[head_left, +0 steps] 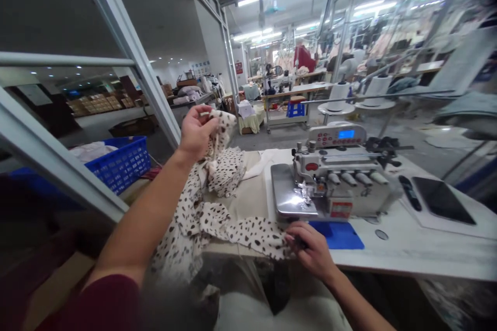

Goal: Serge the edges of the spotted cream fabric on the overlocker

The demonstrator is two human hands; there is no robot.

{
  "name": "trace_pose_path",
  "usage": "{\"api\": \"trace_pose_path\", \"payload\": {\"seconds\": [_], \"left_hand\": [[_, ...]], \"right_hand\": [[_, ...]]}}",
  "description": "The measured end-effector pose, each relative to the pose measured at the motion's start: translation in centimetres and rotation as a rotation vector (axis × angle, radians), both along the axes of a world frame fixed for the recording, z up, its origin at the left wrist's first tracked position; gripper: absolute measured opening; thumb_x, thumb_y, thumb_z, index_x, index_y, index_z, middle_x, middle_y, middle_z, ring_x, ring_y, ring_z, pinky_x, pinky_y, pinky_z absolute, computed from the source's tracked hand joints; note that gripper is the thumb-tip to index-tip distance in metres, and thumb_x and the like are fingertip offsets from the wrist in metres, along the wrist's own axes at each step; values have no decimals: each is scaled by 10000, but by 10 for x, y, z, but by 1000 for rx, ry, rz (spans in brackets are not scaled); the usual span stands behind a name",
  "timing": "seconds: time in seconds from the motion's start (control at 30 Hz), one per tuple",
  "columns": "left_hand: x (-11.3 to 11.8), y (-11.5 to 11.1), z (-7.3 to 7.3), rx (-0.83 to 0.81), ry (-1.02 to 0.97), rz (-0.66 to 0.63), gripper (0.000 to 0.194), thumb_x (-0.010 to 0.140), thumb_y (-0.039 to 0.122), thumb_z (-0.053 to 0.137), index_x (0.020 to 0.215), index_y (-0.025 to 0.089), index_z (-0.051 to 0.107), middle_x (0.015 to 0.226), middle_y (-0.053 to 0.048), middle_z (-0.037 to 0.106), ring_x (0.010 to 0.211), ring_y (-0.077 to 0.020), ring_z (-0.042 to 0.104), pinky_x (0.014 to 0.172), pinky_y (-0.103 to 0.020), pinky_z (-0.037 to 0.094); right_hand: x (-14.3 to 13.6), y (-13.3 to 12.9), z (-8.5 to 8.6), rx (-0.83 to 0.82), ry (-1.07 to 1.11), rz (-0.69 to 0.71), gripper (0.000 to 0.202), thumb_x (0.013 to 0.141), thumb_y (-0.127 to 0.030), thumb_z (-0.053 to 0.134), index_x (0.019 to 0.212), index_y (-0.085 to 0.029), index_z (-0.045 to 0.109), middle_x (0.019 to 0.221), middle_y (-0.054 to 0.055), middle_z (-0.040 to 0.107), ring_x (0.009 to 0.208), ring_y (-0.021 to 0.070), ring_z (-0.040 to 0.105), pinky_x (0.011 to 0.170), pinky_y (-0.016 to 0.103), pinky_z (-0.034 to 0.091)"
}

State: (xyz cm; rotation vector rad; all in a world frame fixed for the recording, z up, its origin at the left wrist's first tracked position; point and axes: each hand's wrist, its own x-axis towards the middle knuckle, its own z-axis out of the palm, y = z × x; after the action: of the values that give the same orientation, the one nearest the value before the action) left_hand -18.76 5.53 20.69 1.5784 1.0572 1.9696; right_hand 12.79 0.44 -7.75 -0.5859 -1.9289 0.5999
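Observation:
My left hand (198, 132) is raised over the table's left side, its fingers closed on an edge of white fabric with dark spots (227, 170). From there the cloth hangs in loose folds onto the tabletop, and part of it drops over the front edge. A strip of the same fabric stretches right to my right hand (308, 248), whose fingers are closed at its end by the table's front edge. Something small and dark shows among those fingers, too unclear to name. Just behind my right hand stands a white overlock sewing machine (334, 176) with a shiny metal plate.
A blue pad (336, 235) lies before the machine. Farther right on the table (427, 256) are a dark phone-like slab (442, 199) and a small black object. Metal frame posts (151, 93) and a blue basket (120, 165) stand at left. Thread cones (339, 95) rise behind the machine.

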Motion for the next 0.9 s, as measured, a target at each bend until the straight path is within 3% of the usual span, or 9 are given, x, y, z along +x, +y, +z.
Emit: {"api": "trace_pose_path", "payload": {"seconds": [0.13,0.23,0.3,0.37,0.47,0.57,0.7,0.8,0.9], "left_hand": [[74,-11,-9,-151,76,-282,337,742,170,724,1041,182,569,801,10,670,663,-102,646,635,-217,541],[127,-24,-30,-337,113,-489,333,771,216,733,1069,181,588,845,-3,682,685,-109,658,640,-229,552],[159,-32,-47,-470,106,-622,346,771,245,750,1072,175,595,874,-16,690,696,-114,665,647,-240,559],[187,-38,-66,-594,94,-743,355,772,270,766,1068,167,600,882,-30,697,701,-118,670,647,-236,557],[218,-42,-92,-736,48,-872,383,757,289,796,1059,157,601,880,-43,709,699,-118,674,644,-225,550],[233,-44,-114,-851,-66,-934,523,717,293,837,1145,167,565,882,-44,716,671,-123,676,624,-227,549],[234,-47,-143,-1036,-154,-977,736,627,215,887,1259,153,516,824,-36,709,589,-115,659,539,-192,523],[228,-54,-163,-1156,-130,-971,706,630,173,856,1250,128,522,846,-75,721,581,-137,671,475,-188,513],[219,-66,-178,-1242,-161,-921,570,645,135,796,1165,118,562,959,-131,728,650,-162,699,470,-199,532]], "right_hand": [[2,-4,10,-191,205,-30,199,895,-291,659,1085,-237,676,872,49,728,743,198,693,661,314,564],[2,-7,30,-445,456,-14,560,893,-344,669,1402,-246,457,764,10,715,668,191,685,609,315,561],[3,-5,44,-559,569,-27,773,844,-374,713,1499,-251,321,732,-9,705,615,187,665,573,316,556],[8,0,53,-595,658,-104,774,784,-390,751,1457,-251,395,792,5,715,594,170,641,532,289,534],[27,12,55,-610,653,-210,466,741,-397,758,1146,-191,652,823,46,731,655,182,645,552,280,526],[62,28,50,-594,620,-307,286,734,-405,735,883,-163,704,765,52,730,686,194,653,631,304,535],[123,51,43,-452,537,-622,230,716,-343,705,857,-163,726,792,45,740,736,192,657,720,309,520],[166,68,37,-359,306,-894,260,728,-316,629,899,-163,752,808,55,750,746,207,657,737,315,509],[194,76,33,-402,-36,-1012,331,748,-278,578,1005,-168,755,893,83,760,797,239,670,767,341,502]]}}
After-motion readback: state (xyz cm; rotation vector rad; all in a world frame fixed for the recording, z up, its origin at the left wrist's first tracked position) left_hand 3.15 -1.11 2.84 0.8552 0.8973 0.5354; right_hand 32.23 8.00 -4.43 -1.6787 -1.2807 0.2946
